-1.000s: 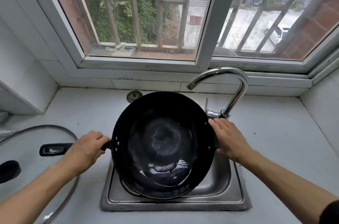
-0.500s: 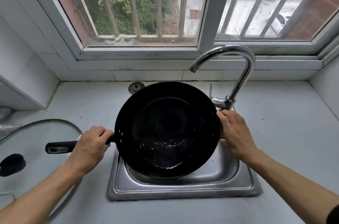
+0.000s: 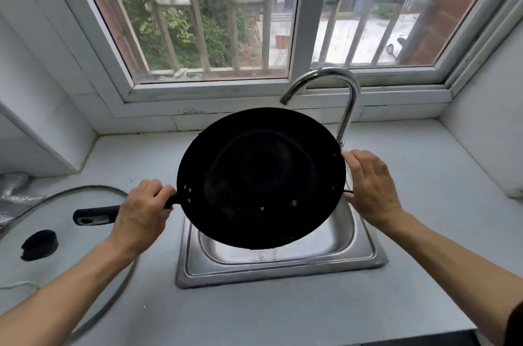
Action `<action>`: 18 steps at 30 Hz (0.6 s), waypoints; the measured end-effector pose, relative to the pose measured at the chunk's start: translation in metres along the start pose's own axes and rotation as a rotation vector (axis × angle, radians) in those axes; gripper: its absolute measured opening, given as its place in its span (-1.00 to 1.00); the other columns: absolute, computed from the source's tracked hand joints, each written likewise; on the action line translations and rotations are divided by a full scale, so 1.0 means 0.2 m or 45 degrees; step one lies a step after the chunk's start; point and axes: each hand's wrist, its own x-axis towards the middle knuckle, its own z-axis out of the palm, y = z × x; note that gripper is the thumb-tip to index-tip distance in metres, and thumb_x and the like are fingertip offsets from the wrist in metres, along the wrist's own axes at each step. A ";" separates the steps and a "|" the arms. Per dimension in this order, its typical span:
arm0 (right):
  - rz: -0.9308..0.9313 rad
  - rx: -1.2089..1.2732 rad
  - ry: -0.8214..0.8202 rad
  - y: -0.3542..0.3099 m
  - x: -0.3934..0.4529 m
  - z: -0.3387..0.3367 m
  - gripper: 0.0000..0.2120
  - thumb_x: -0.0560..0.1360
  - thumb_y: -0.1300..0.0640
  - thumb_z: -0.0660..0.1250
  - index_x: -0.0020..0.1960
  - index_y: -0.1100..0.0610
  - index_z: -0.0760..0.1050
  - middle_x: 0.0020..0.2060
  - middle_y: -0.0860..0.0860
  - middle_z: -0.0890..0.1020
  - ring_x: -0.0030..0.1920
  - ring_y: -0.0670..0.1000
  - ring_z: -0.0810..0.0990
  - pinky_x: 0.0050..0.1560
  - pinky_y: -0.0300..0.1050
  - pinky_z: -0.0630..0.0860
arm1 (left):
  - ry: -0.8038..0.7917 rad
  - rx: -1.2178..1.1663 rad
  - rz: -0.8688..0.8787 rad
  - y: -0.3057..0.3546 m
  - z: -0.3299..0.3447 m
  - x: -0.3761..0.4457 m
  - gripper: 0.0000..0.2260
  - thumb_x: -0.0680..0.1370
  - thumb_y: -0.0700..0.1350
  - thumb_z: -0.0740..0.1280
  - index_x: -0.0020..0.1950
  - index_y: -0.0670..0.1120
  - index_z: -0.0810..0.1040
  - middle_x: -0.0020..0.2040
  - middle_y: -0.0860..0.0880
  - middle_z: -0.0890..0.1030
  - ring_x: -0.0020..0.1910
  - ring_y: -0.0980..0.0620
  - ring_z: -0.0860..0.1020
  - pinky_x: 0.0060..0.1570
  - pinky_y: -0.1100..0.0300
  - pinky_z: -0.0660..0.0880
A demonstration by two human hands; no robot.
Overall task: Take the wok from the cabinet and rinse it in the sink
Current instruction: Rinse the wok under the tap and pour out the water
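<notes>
A black wok (image 3: 261, 178) hangs tilted over the steel sink (image 3: 283, 263), its inside facing me. My left hand (image 3: 143, 212) grips the wok's long black handle (image 3: 94, 215) near the bowl. My right hand (image 3: 370, 187) holds the small loop handle on the wok's right rim. The curved chrome faucet (image 3: 346, 96) rises behind the wok's right side; no water runs from it. A few drops show inside the wok.
A glass lid (image 3: 56, 232) with a black knob lies on the grey counter (image 3: 424, 232) to the left. A barred window (image 3: 254, 20) stands behind the sink. White walls close in on both sides.
The wok has risen from low in the sink and tipped its inside toward me. The water pooled in it is gone. Both hands keep their hold.
</notes>
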 end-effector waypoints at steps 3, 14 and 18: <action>-0.024 -0.015 0.105 0.00 0.03 -0.10 -0.24 0.29 0.06 0.56 0.35 0.27 0.30 0.18 0.20 0.40 0.18 0.23 0.41 0.24 0.06 0.34 | 0.080 0.014 -0.008 0.02 -0.06 0.02 -0.71 0.27 -0.33 0.52 -0.12 -0.18 0.50 -0.26 -0.09 0.40 -0.26 -0.16 0.39 -0.36 -0.02 0.38; -0.053 -0.102 0.318 0.02 0.23 -0.51 -0.12 0.11 0.30 0.62 0.34 0.26 0.28 0.21 0.19 0.38 0.16 0.24 0.39 0.12 0.00 0.34 | 0.453 0.101 0.031 0.09 -0.36 0.12 -0.86 0.39 -0.29 0.42 -0.12 -0.19 0.50 -0.27 -0.12 0.43 -0.25 -0.19 0.39 -0.33 -0.05 0.36; -0.064 -0.098 0.389 0.02 0.30 -0.63 -0.18 0.19 0.25 0.61 0.34 0.25 0.29 0.22 0.20 0.38 0.19 0.23 0.39 0.17 -0.01 0.33 | 0.530 0.129 0.045 0.11 -0.48 0.18 -0.91 0.42 -0.20 0.32 -0.11 -0.18 0.50 -0.26 -0.12 0.42 -0.25 -0.19 0.39 -0.33 -0.07 0.38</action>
